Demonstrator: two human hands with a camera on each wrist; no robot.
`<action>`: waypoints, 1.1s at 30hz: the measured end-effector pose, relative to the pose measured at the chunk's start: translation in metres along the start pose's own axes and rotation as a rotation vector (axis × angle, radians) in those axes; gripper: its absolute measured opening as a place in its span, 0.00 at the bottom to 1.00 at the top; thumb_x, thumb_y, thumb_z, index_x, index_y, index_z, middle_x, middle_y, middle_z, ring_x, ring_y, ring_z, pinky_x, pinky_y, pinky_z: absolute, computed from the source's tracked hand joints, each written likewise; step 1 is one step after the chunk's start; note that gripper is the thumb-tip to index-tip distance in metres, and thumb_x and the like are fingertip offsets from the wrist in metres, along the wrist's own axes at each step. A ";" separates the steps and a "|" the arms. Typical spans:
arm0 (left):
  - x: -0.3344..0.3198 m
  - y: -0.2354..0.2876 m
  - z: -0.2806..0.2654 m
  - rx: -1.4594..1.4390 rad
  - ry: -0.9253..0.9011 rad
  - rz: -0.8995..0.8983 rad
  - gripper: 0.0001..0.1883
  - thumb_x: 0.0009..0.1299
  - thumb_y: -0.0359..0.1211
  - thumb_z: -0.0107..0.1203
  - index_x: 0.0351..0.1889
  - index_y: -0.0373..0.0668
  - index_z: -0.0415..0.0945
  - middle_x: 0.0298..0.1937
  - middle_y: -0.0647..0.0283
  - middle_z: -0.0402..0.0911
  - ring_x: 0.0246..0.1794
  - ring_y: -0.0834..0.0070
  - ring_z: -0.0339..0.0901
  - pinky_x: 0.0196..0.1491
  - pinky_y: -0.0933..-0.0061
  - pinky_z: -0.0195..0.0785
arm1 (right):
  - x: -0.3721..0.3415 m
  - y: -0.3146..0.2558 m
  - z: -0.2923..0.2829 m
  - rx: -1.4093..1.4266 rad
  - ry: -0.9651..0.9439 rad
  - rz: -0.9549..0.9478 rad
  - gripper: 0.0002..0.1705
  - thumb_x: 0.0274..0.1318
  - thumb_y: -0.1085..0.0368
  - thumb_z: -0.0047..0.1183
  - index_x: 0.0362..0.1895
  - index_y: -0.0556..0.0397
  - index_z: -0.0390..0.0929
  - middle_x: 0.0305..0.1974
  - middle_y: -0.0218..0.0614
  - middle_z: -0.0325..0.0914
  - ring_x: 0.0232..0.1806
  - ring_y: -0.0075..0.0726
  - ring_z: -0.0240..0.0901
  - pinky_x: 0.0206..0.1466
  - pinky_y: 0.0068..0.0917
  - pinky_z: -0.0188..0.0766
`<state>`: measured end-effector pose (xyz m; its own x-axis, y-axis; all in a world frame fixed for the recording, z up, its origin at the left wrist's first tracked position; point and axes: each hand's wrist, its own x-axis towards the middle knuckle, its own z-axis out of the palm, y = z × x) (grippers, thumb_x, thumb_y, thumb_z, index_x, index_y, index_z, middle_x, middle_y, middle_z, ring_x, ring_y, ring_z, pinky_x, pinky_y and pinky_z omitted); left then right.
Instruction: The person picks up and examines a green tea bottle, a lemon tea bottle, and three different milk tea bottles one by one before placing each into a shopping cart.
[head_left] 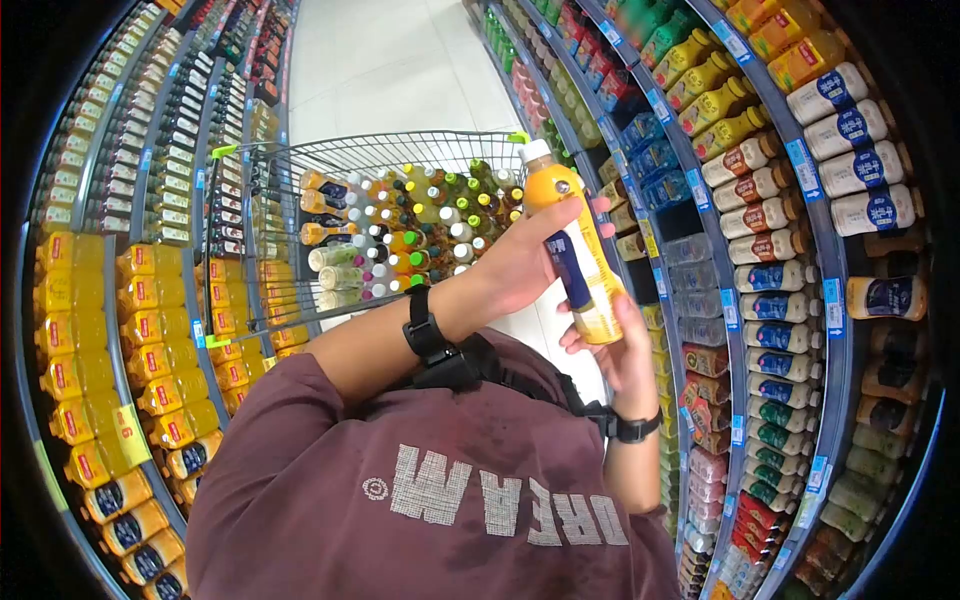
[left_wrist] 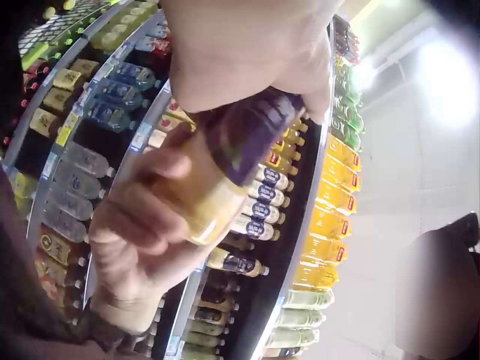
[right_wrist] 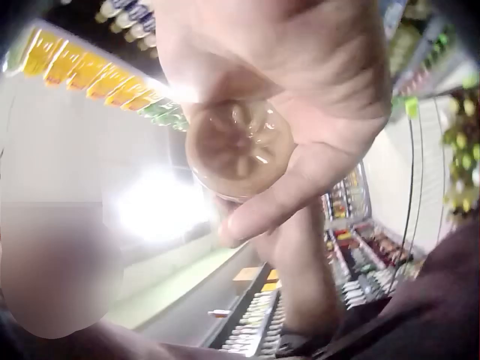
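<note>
A bottle of orange drink (head_left: 545,188) with a white cap (head_left: 536,151) and a dark blue label stands tilted between both hands in the head view. My left hand (head_left: 522,258) grips its upper part, thumb across the front and fingertips showing on the far side. Around the lower end, my right hand (head_left: 628,350) holds the bottle near its base. In the left wrist view the right hand's fingers (left_wrist: 142,217) curl about the yellow lower part. The ribbed bottle base (right_wrist: 240,142) faces the camera in the right wrist view, within the right hand's grip.
A wire shopping cart (head_left: 230,240) with green corners stands ahead, holding many bottles (head_left: 420,215). Drink shelves (head_left: 790,250) line the right side, and more shelves (head_left: 120,340) with yellow jugs run along the left. Pale tiled floor (head_left: 390,70) extends between them.
</note>
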<state>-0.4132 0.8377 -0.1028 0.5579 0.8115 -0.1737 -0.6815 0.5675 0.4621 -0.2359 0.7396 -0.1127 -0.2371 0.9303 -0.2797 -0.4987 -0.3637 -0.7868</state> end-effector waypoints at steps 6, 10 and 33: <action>0.001 0.040 -0.026 -0.138 -0.155 -0.032 0.27 0.69 0.38 0.69 0.62 0.46 0.69 0.56 0.63 0.80 0.58 0.65 0.81 0.64 0.53 0.76 | 0.039 0.009 0.024 0.266 -0.207 0.287 0.46 0.73 0.28 0.32 0.66 0.58 0.69 0.52 0.51 0.80 0.40 0.53 0.86 0.36 0.39 0.87; 0.008 0.075 -0.059 0.032 -0.082 -0.034 0.29 0.71 0.42 0.68 0.64 0.42 0.68 0.57 0.62 0.80 0.58 0.65 0.80 0.66 0.54 0.74 | 0.070 0.029 0.058 -0.445 0.251 -0.389 0.29 0.69 0.56 0.59 0.66 0.55 0.64 0.57 0.41 0.74 0.59 0.34 0.74 0.61 0.32 0.73; -0.107 0.261 -0.456 1.624 0.260 -0.811 0.31 0.56 0.42 0.68 0.55 0.33 0.78 0.38 0.55 0.85 0.37 0.65 0.84 0.41 0.64 0.77 | 0.087 0.129 0.033 -1.304 0.375 0.161 0.38 0.64 0.57 0.64 0.73 0.56 0.64 0.54 0.55 0.80 0.49 0.47 0.83 0.52 0.38 0.79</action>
<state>-0.8670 0.9625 -0.3606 0.2911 0.5265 -0.7988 0.8538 0.2336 0.4652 -0.3479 0.7723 -0.2205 0.1249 0.9149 -0.3840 0.7031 -0.3547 -0.6164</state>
